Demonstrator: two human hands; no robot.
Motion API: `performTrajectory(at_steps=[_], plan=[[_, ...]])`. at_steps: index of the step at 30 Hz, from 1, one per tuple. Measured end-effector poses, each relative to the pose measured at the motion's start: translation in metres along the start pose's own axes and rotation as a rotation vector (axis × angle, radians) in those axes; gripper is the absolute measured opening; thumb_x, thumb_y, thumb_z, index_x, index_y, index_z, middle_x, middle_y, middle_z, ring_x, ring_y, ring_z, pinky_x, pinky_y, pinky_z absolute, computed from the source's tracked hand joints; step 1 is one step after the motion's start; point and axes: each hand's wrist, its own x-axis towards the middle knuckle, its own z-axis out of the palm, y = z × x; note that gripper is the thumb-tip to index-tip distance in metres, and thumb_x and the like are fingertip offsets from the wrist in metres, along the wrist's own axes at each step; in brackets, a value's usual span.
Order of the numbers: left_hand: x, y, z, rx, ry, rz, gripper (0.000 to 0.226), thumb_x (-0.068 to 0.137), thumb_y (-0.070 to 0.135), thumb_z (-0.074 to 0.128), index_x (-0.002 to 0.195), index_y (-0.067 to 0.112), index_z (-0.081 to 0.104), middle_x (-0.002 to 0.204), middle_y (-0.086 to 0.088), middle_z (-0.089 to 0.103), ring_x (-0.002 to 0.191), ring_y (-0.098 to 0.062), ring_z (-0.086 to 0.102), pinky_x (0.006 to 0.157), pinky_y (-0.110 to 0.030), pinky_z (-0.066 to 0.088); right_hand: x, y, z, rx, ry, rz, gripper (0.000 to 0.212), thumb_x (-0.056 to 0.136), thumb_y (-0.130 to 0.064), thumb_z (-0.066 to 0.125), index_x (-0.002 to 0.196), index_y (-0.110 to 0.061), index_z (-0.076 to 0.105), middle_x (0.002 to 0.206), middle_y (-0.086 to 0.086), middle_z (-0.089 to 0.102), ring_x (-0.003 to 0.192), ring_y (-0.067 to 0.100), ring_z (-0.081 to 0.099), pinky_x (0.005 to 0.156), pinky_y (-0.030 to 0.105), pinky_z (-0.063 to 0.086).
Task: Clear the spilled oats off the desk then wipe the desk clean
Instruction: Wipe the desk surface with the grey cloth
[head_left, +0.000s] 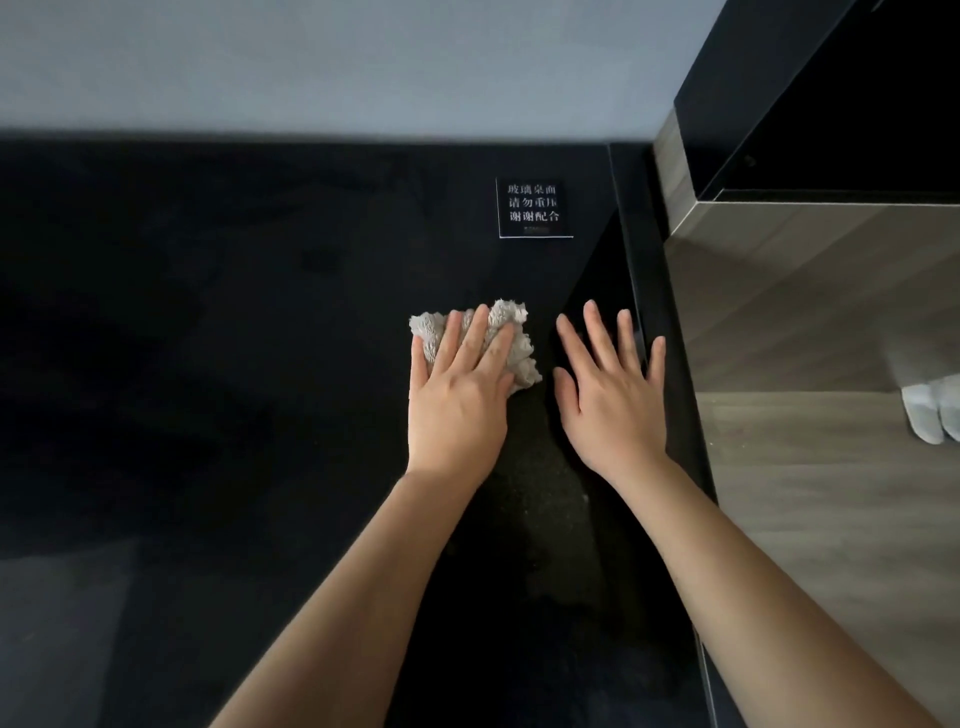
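Nearest the camera, two bare forearms reach forward over the black glass desk (218, 364), and between them the surface shows a faint grainy, dusty smear rather than whole oats; no loose oats can be made out anywhere on the dark top, so the clearing looks done and the wiping is the step in hand. Farther out, the left hand (460, 395) lies flat with its fingers spread, pressing down on a crumpled grey cloth (511, 340) that sits under the fingers and pokes out beyond them and to their right; it pins the cloth by pressure from above and is not curled around it. The right hand (610, 395) lies just beside it, also flat and spread, palm down on bare glass near the desk's right edge, holding nothing. The cloth lies between the two hands but belongs to the left, so the left is the working hand and the right looks to be only a brace. The smear lies nearer than the cloth, toward the person's body, so the stroke that matters probably runs back along that line. Beyond the hands, well apart from the cloth, a small black sign (535, 208) with white characters sits flat on the desk, and past it the grey wall (363, 62) closes off the far edge.
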Motion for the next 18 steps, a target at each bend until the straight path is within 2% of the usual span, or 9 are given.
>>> performTrajectory(at_steps=[3, 9, 18], plan=[[-0.018, -0.001, 0.001, -0.01, 0.024, 0.028, 0.047, 0.098, 0.028, 0.047, 0.144, 0.022, 0.042, 0.153, -0.003, 0.035, 0.145, -0.026, 0.024, 0.116, -0.054, 0.021, 0.017, -0.004, -0.001, 0.001, -0.017, 0.013, 0.057, 0.098, -0.044, 0.022, 0.152, -0.027, 0.023, 0.161, 0.005, 0.018, 0.148, 0.035, 0.011, 0.115, 0.064, 0.01], [0.063, -0.015, 0.005, -0.009, 0.021, -0.008, 0.046, 0.101, 0.026, 0.044, 0.146, 0.024, 0.037, 0.154, -0.003, 0.034, 0.146, -0.026, 0.021, 0.117, -0.055, 0.016, 0.042, -0.003, 0.0, 0.013, -0.026, -0.018, 0.059, 0.098, -0.049, 0.02, 0.153, -0.028, 0.02, 0.162, 0.004, 0.014, 0.149, 0.033, 0.006, 0.116, 0.064, 0.008], [0.095, -0.026, 0.007, -0.007, 0.099, 0.046, 0.044, 0.098, 0.021, 0.049, 0.142, 0.022, 0.045, 0.15, -0.005, 0.04, 0.144, -0.029, 0.027, 0.116, -0.056, 0.019, 0.092, -0.005, -0.003, 0.033, -0.028, -0.033, 0.063, 0.096, -0.05, 0.015, 0.155, -0.028, 0.006, 0.163, 0.005, 0.005, 0.149, 0.032, 0.0, 0.116, 0.062, 0.007]])
